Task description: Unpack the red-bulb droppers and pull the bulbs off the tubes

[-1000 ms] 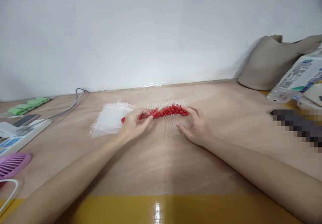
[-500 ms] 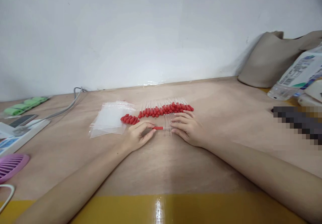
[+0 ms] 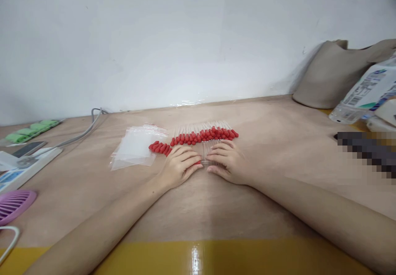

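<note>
My left hand point(image 3: 182, 165) is closed around the red rubber bulb point(image 3: 198, 163) of a glass dropper lying crosswise. Just to its right, my right hand point(image 3: 229, 161) is curled at the dropper's clear tube, most of which its fingers hide. Between my hands lie more clear glass tubes point(image 3: 208, 149), side by side and pointing away. Behind them a row of droppers with red bulbs point(image 3: 202, 135) has its tubes towards the wall. More red bulbs point(image 3: 159, 146) lie by my left hand, partly covered by it.
Clear zip bags point(image 3: 136, 149) are stacked on the left. Further left are a power strip point(image 3: 40, 165) with a grey cable, a phone point(image 3: 29, 149), a green item point(image 3: 32, 130) and a purple fan-like grille point(image 3: 15, 205). A beige bag point(image 3: 334, 73) and a plastic bottle point(image 3: 355, 102) stand at right.
My left hand has slid right along the dropper and now covers most of its red bulb. The gap between my hands has narrowed, and my right hand's fingers have shifted slightly left.
</note>
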### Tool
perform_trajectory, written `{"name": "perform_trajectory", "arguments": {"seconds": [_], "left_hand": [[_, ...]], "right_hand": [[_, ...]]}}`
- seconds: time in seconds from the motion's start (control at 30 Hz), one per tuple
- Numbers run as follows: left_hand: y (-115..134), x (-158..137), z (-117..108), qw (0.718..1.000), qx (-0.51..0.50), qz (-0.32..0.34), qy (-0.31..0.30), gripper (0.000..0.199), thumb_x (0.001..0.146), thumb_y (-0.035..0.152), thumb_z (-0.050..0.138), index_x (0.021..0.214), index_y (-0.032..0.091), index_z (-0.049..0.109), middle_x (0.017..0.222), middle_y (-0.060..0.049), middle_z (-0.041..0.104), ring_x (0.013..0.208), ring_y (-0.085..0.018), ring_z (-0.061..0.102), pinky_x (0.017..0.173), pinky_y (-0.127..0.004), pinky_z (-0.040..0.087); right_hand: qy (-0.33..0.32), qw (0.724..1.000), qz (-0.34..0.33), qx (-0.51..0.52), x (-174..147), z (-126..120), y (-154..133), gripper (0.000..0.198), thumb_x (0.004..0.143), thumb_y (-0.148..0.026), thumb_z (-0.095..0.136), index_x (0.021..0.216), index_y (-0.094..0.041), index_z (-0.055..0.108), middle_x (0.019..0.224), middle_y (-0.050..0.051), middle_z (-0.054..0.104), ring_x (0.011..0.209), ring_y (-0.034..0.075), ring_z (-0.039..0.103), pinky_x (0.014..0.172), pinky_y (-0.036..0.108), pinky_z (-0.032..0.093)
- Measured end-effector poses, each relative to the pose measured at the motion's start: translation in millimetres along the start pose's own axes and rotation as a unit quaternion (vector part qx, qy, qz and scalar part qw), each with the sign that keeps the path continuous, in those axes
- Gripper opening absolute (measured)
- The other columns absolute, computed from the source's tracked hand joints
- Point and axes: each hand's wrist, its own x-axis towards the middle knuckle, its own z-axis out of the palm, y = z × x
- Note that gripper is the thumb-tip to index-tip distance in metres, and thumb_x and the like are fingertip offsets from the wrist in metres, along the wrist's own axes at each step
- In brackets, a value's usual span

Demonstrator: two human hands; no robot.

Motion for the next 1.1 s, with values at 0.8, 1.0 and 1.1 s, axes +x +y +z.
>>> {"name": "perform_trajectory", "arguments": {"seconds": [0.8,1.0,1.1], "left_hand": [[7,2,-2,0.997,0.034,0.069,-0.010,0.011,0.082,0.021,0.054,0.091,0.019,0.061,0.093,-0.003,0.069,0.096,-0.018,0.061,0.094,-0.040,0.042],[6,-2,-3,0.998,0.009,0.052,-0.026,0.013,0.083,0.021,0.052,0.091,0.019,0.061,0.095,-0.004,0.068,0.097,-0.018,0.061,0.096,-0.040,0.041],[6,-3,-2,0.998,0.009,0.056,-0.023,0.013,0.083,0.021,0.053,0.092,0.019,0.061,0.096,-0.004,0.068,0.097,-0.018,0.060,0.095,-0.040,0.041]], "right_hand": [[0.051,0.993,-0.107,0.022,1,5,-2,0.016,0.086,-0.018,0.046,0.080,-0.016,0.061,0.080,0.004,0.069,0.089,0.015,0.062,0.096,0.036,0.044],[0.064,0.990,-0.123,0.005,-3,2,-2,0.013,0.085,-0.016,0.047,0.082,-0.018,0.060,0.077,0.002,0.068,0.089,0.015,0.063,0.098,0.037,0.043],[0.074,0.988,-0.132,-0.012,-5,0,-3,0.012,0.084,-0.015,0.048,0.086,-0.018,0.060,0.080,0.003,0.069,0.092,0.015,0.062,0.098,0.038,0.043]]}}
